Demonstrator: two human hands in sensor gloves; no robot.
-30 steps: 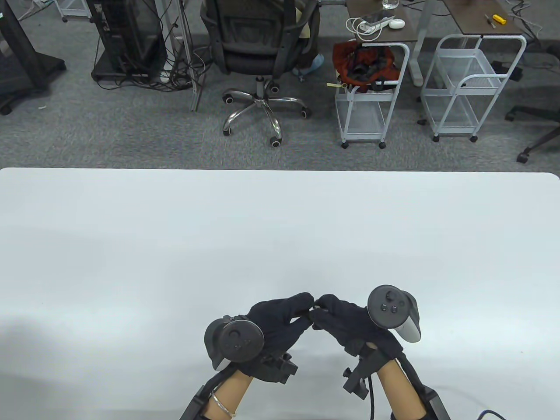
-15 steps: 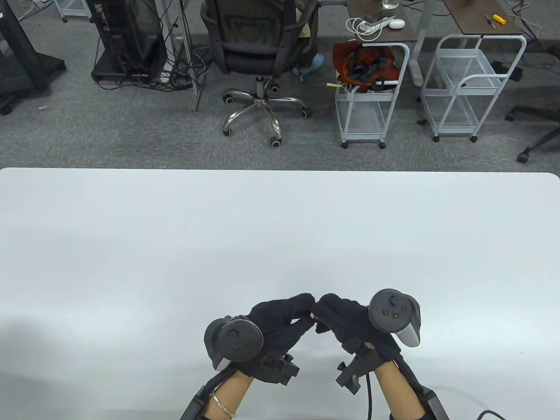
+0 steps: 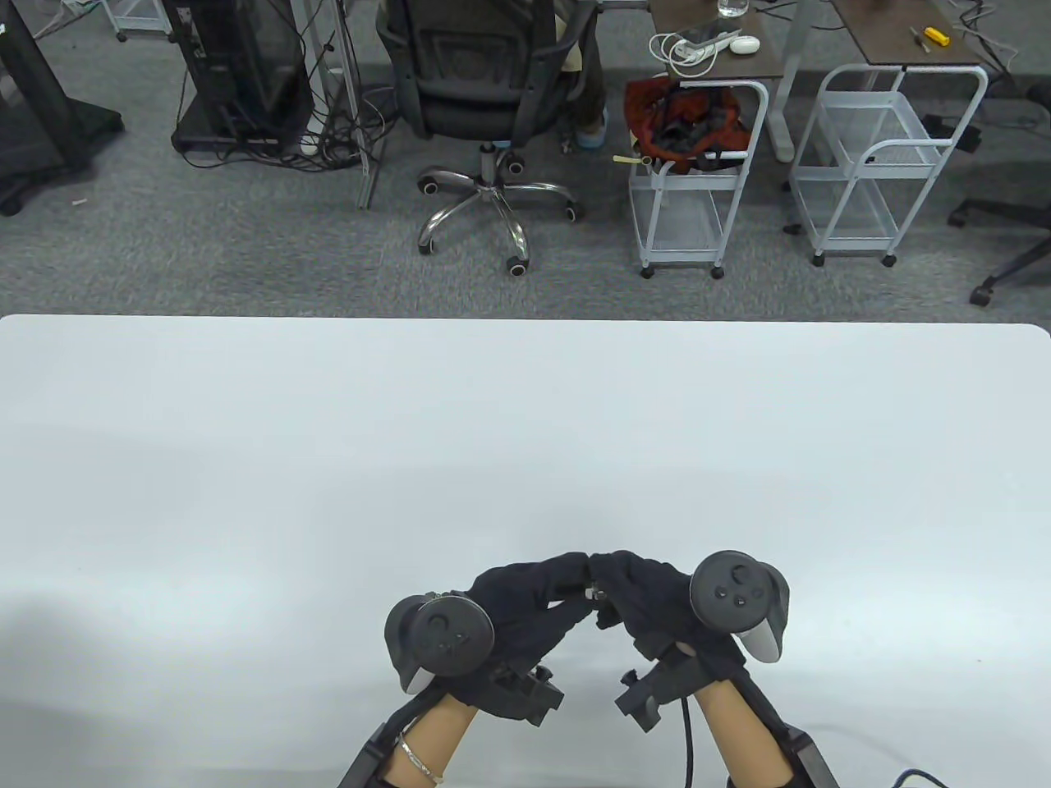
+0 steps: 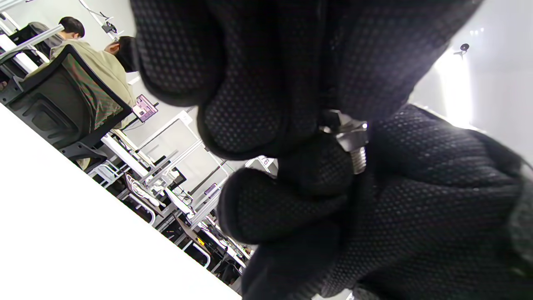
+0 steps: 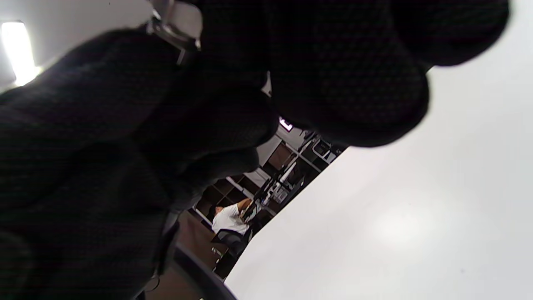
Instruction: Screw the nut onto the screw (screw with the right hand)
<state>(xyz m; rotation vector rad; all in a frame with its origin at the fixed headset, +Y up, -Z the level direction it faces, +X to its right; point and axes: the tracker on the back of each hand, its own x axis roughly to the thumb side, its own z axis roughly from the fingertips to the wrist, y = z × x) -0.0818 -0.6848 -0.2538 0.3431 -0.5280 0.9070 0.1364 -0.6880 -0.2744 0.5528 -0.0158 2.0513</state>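
Both gloved hands meet fingertip to fingertip low over the white table, near its front edge. My left hand pinches a silver hex nut between its fingertips. A threaded screw runs from the nut into the fingers of my right hand, which grips it. In the table view only a small glint of metal shows between the two hands. In the right wrist view the metal part sits at the top left, and most of it is hidden by the gloves.
Behind the table's far edge stand an office chair and two white wire carts on grey carpet. A cable lies at the table's front right.
My right hand has rolled a little to the left at the wrist while its fingertips stay on the screw. The left hand has hardly moved.
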